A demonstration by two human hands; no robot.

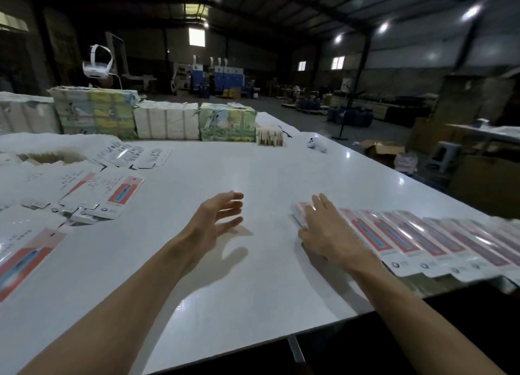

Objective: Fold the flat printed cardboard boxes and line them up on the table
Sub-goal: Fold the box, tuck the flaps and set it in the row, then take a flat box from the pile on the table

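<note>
Now the left hand (216, 219) hovers open, empty; the right hand (323, 234) lies flat on the end box (300, 209); a shove could skew the row (422, 242).

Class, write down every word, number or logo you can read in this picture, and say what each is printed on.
No text here is readable.
Row of folded boxes: round logo and small print at the near ends, too blurred.
Flat boxes on the left: lines of small print, too blurred.
Sheets farther back: dark print, too small.
Wrapped bundles: pictures only, no legible text.
</note>
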